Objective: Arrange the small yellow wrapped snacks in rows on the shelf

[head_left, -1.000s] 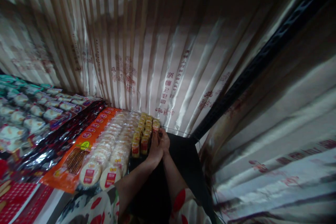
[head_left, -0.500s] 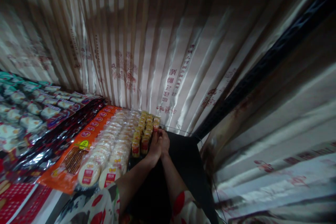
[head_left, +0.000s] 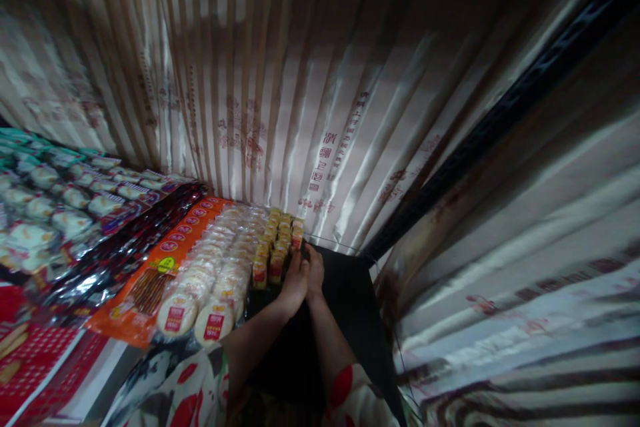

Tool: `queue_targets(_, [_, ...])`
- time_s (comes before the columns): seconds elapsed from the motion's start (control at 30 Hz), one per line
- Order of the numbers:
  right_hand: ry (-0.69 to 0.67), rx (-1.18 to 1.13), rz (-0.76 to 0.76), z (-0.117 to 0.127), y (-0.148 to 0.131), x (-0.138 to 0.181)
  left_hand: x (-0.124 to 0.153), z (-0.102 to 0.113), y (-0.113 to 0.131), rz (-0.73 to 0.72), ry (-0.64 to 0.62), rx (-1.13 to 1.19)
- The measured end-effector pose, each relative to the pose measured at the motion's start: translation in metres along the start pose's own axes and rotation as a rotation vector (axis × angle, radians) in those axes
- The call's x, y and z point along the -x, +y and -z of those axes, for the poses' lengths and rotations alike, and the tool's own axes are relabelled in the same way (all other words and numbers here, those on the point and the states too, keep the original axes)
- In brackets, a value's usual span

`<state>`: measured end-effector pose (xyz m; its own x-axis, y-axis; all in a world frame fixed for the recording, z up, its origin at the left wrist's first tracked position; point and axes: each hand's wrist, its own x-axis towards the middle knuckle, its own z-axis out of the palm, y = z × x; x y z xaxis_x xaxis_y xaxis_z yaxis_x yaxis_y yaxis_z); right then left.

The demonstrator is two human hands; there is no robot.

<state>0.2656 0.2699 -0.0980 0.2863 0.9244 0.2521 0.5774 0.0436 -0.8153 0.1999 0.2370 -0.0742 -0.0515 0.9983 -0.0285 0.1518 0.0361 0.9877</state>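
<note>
Both my hands are together at the right end of the small yellow-wrapped snacks (head_left: 275,265), which stand in rows. My left hand (head_left: 296,278) has its fingers bent in near the front of the shortest row. Against it, my right hand (head_left: 315,271) is closed, its fingertips meeting the left ones. Whatever lies between the fingers is hidden and dim. Just beyond the fingertips stands one yellow-and-red snack packet (head_left: 297,233). Left of the yellow rows are two rows of clear-wrapped round white crackers (head_left: 214,322) with red labels.
An orange bag of brown sticks (head_left: 150,285), dark shiny packets (head_left: 95,280) and white-and-teal packets (head_left: 75,197) lie further left. A printed curtain (head_left: 280,113) hangs behind. The black shelf surface (head_left: 350,293) meets a dark slotted post (head_left: 450,160) at right.
The view has shifted slightly, and the goods sit a little further right in the picture. My hands stay together by the shortest yellow row; the packet there shows a bit more above my fingertips.
</note>
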Motion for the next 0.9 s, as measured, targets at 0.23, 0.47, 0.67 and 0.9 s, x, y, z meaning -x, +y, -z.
queue_targets(0.23, [-0.010, -0.055, -0.025, 0.016, -0.004, 0.053, 0.053, 0.017, 0.000, 0.045, -0.004, -0.037])
queue_targets(0.47, [-0.108, -0.101, -0.043, 0.032, -0.015, 0.128, 0.134, 0.041, -0.017, -0.127, 0.006, -0.152])
queue_targets(0.67, [-0.218, -0.168, 0.071, 0.051, -0.029, 0.210, 0.212, 0.089, -0.025, -0.262, -0.142, -0.240])
queue_targets(0.9, [-0.506, 0.059, 0.014, 0.036, -0.023, 0.278, 0.251, 0.122, -0.076, -0.066, -0.205, -0.316])
